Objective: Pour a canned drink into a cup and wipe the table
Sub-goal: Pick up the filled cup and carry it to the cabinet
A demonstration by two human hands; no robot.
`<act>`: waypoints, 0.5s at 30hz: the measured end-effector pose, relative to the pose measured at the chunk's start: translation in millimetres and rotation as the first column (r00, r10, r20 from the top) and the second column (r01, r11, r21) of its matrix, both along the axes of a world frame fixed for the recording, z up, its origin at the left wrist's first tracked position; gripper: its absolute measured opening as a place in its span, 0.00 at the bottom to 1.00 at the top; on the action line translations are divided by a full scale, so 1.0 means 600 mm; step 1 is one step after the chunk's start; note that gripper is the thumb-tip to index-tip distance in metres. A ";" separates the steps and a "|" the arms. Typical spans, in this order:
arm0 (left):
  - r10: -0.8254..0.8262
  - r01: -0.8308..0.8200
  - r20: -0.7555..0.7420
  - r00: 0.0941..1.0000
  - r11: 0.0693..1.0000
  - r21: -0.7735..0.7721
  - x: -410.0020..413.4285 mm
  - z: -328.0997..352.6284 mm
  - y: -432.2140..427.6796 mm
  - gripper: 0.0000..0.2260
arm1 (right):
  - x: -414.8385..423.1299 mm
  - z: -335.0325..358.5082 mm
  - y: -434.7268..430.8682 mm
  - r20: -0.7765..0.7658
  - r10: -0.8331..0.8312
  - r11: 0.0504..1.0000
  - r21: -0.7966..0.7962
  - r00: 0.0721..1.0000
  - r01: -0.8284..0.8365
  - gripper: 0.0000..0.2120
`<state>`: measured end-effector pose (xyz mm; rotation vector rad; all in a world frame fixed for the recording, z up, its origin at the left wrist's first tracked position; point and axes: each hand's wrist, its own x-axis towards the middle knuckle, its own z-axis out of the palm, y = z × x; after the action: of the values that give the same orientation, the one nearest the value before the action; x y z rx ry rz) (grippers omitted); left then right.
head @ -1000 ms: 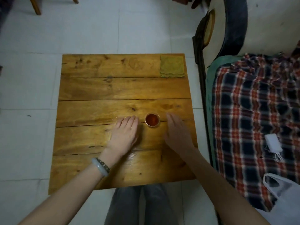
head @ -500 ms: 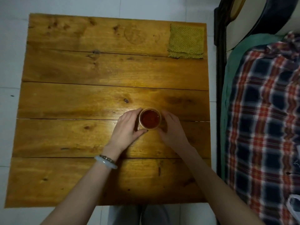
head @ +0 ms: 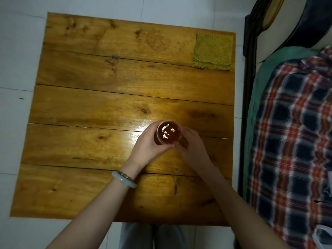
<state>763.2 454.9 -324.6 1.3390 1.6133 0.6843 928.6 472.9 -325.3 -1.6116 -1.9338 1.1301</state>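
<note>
A small cup [head: 168,133] filled with dark red-brown drink is right of the middle of the wooden table [head: 89,108]. My left hand [head: 150,147] wraps its left side and my right hand [head: 193,147] cups its right side, so both hold it. The cup looks larger than before, as if raised off the table, but its base is hidden. A folded yellow-green cloth [head: 212,51] lies flat at the table's far right corner. No can is in view.
A bed with a plaid blanket [head: 294,133] and a dark frame [head: 247,87] runs along the table's right side. White tiled floor [head: 16,69] surrounds the table. My legs [head: 154,236] show below the near edge.
Both hands went from flat on the table beside the cup to closed around it. The camera came nearer and the cup appears larger.
</note>
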 end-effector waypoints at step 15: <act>0.251 -0.272 0.159 0.955 0.953 0.131 -0.132 0.303 -0.119 0.30 | -0.114 0.306 -0.033 -0.137 0.409 0.909 -0.032 0.902 -0.416 0.23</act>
<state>684.2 383.2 -142.8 1.1624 1.6666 1.0573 860.1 453.0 -141.7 -1.1451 -2.2352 1.4248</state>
